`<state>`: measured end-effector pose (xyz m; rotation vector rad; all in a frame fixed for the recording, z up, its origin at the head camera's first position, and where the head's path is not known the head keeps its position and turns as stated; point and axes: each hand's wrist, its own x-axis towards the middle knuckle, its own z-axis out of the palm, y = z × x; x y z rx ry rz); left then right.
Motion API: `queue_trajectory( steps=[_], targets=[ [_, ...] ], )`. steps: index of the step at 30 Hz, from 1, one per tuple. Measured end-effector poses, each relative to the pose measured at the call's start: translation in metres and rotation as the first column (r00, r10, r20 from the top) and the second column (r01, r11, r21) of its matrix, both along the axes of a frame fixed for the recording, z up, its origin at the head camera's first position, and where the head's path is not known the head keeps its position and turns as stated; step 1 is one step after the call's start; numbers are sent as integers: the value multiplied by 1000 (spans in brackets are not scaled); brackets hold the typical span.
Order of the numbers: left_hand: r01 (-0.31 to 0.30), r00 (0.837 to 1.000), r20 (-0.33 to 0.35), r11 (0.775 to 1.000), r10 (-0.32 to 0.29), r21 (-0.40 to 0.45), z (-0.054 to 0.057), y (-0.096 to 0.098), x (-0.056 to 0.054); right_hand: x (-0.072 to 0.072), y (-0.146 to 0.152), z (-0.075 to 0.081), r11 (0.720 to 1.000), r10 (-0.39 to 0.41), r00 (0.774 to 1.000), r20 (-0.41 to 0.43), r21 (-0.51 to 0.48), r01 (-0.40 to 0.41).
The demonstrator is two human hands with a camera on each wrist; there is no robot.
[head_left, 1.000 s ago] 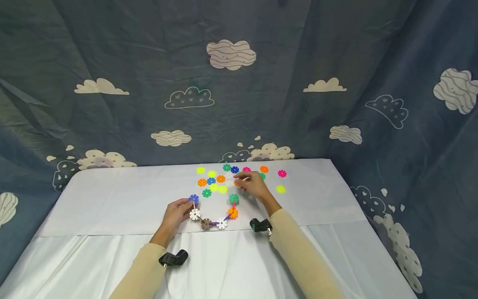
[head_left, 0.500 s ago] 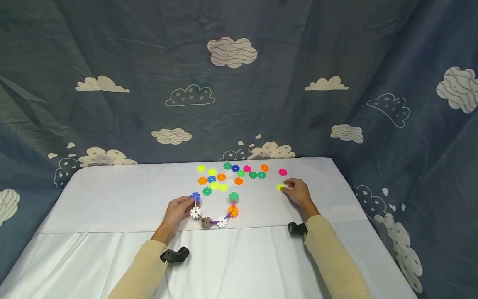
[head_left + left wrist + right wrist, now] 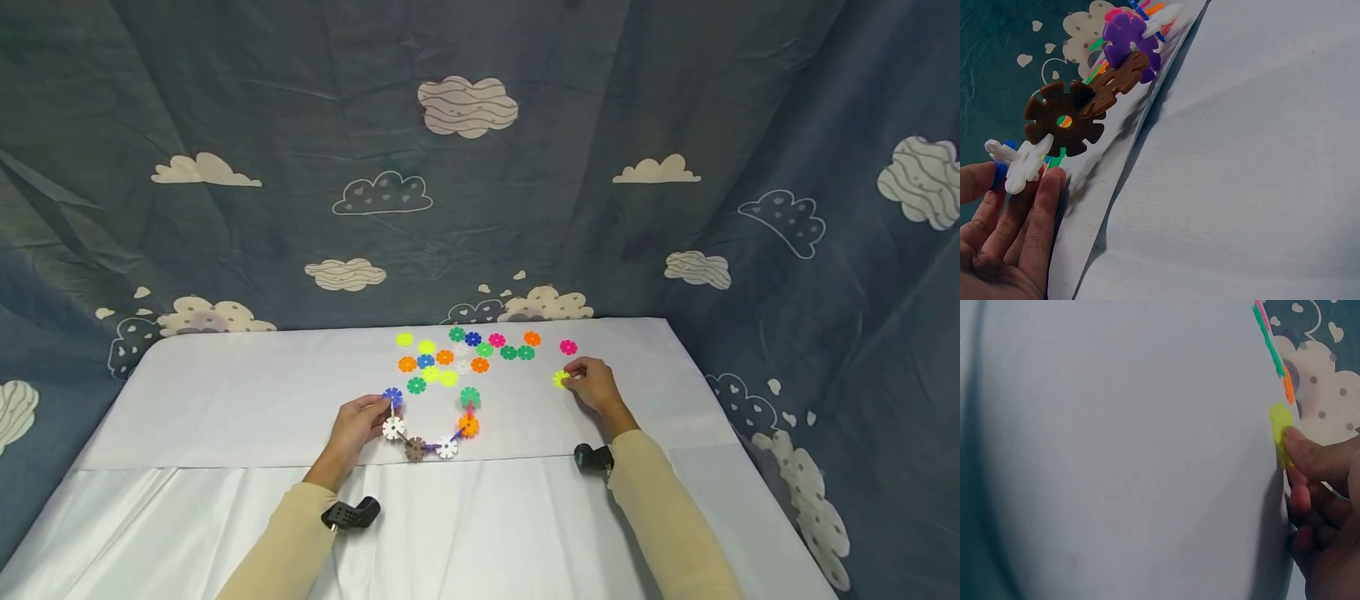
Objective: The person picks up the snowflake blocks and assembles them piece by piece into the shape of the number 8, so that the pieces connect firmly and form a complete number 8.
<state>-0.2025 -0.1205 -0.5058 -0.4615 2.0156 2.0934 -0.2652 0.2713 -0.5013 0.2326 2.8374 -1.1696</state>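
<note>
yellow disc (image 3: 1280, 417): smooth plastic | brown disc (image 3: 1040, 121): smooth plastic | backdrop (image 3: 525, 217): creased cloth | table covering (image 3: 247, 400): matt

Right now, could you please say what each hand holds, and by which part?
The right hand pinches a yellow disc by its edge; the left hand holds the chain by its blue end.

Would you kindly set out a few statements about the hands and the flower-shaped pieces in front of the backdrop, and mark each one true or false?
1. The left hand holds nothing. False: it grips the chain near a blue piece at one end.
2. The right hand pinches a yellow piece. True.
3. The chain includes brown pieces. True.
4. The chain's two ends are joined. False: a gap parts the blue piece from the green piece at the other end.
5. The backdrop is printed with clouds. True.
</note>
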Motion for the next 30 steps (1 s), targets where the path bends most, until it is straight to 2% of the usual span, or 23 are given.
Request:
queue_trajectory(
  steps=[4, 6, 8, 10, 12, 14, 16, 19, 22, 28, 30],
  targets=[
    [5, 1000, -3, 1000, -5, 1, -1, 0, 1, 0, -8, -2, 998, 4, 1000, -6, -68, -4],
    [8, 1000, 5, 1000, -8, -9, -1, -1, 1, 1, -17, -1, 991, 30, 999, -38, -126, -35],
    [9, 1000, 10, 1000, -9, -21, -1, -1, 1, 2, -34, 3, 973, 76, 995, -71, -212, -89],
    [5, 1000, 15, 999, -5, -32, 0, -1, 0, 2, -57, 11, 942, 150, 982, -111, -285, -176],
    [3, 1000, 24, 999, -2, -43, 0, -1, -1, 1, -83, 21, 902, 227, 964, -142, -342, -263],
    [0, 999, 35, 999, 2, -54, -1, -1, -2, 0, -110, 28, 863, 312, 933, -176, -357, -356],
    [0, 999, 41, 998, 3, -61, -2, -1, -3, -1, -136, 34, 826, 393, 897, -201, -351, -441],
    [1, 999, 41, 999, 1, -54, -2, 0, -4, -3, -169, 36, 794, 484, 850, -207, -305, -526],
    [0, 999, 38, 999, 2, -42, -2, 0, -4, -5, -193, 34, 785, 529, 828, -188, -261, -561],
    [-7, 1000, 2, 999, 7, 33, -3, 0, -3, -9, -213, 27, 796, 529, 837, -140, -258, -547],
    [-13, 1000, -4, 999, 13, 51, -2, -1, -3, -9, -216, 26, 792, 532, 834, -143, -263, -551]
  ],
)
